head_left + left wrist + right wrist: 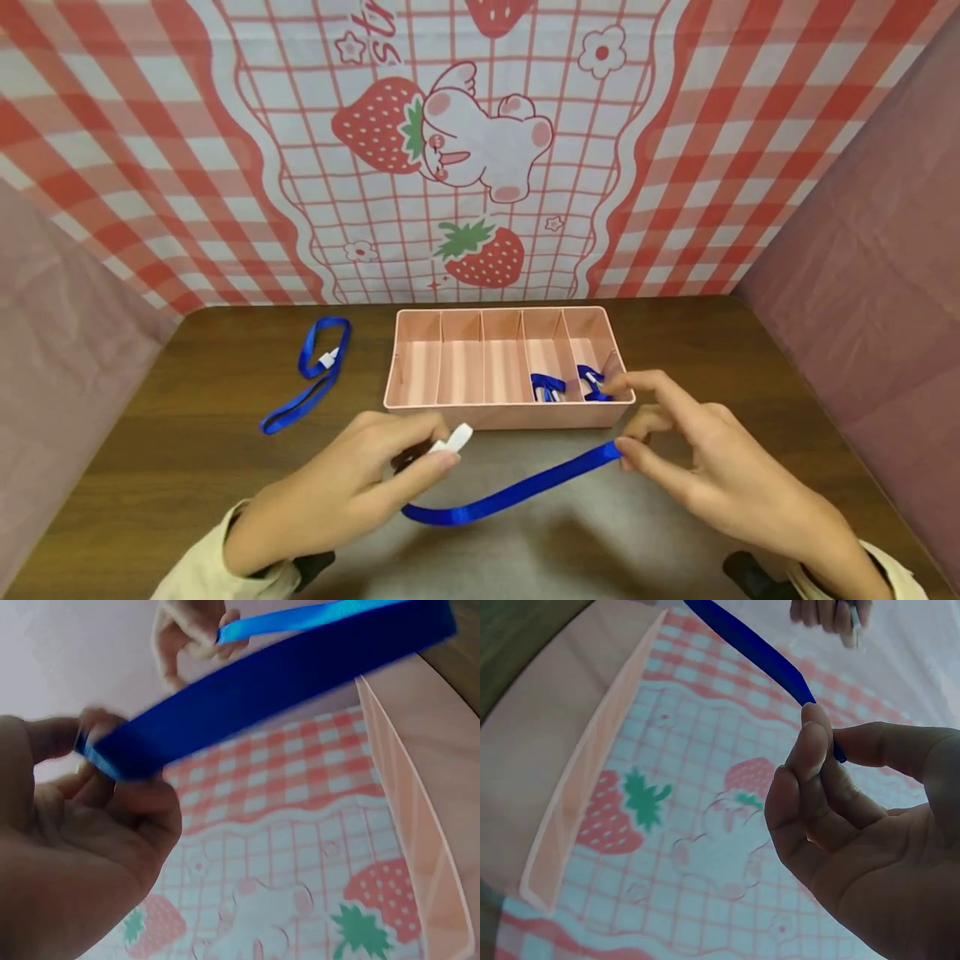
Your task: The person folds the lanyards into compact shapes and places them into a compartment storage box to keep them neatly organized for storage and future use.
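A blue lanyard with a white clip hangs in a shallow curve between both hands, in front of the box. The left hand pinches its clip end between thumb and fingers. At the other end, the right hand pinches the strap between thumb and fingertips; its index finger reaches past the box's front right corner. The pink compartment box stands on the table just beyond the hands. Folded blue lanyards lie in its two rightmost compartments, one lanyard in the fourth and another lanyard in the fifth.
Another blue lanyard with a white clip lies looped on the wooden table, left of the box. A strawberry-patterned cloth stands behind the table, and plain pink cloth closes off the sides.
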Tool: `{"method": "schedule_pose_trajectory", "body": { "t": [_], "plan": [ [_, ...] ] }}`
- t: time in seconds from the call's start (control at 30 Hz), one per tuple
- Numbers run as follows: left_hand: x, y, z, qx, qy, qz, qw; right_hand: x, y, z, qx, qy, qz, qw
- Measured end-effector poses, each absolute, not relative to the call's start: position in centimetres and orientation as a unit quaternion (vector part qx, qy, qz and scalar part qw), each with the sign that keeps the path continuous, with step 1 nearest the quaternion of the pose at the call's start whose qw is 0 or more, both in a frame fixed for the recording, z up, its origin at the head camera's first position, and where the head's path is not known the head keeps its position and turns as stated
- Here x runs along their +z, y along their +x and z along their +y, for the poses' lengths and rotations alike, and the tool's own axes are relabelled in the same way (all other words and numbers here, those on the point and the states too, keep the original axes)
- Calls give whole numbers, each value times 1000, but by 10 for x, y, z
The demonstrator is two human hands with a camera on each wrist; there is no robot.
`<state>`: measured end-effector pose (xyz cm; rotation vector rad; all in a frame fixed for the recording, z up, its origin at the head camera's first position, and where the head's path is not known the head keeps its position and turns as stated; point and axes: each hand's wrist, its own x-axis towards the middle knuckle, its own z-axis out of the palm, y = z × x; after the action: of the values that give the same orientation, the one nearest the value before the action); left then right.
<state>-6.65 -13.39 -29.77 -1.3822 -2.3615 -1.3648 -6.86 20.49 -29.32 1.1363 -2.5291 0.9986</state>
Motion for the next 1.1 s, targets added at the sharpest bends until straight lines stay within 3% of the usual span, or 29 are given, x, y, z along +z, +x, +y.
{"method": "schedule_pose_trajectory", "body": {
  "t": [0.63, 0.9, 1.1],
  "plan": [
    [-287, -73, -77, -479, -518, -708, 46, -260, -73, 155, 404, 473, -781, 60],
    [-293, -75, -75, -556, -470, -685, -30, -261, -74, 158, 422, 478, -769, 55],
    [-297, -77, -70, -573, -442, -690, -9, -264, -80, 159, 436, 491, -752, 53]
  ]
}}
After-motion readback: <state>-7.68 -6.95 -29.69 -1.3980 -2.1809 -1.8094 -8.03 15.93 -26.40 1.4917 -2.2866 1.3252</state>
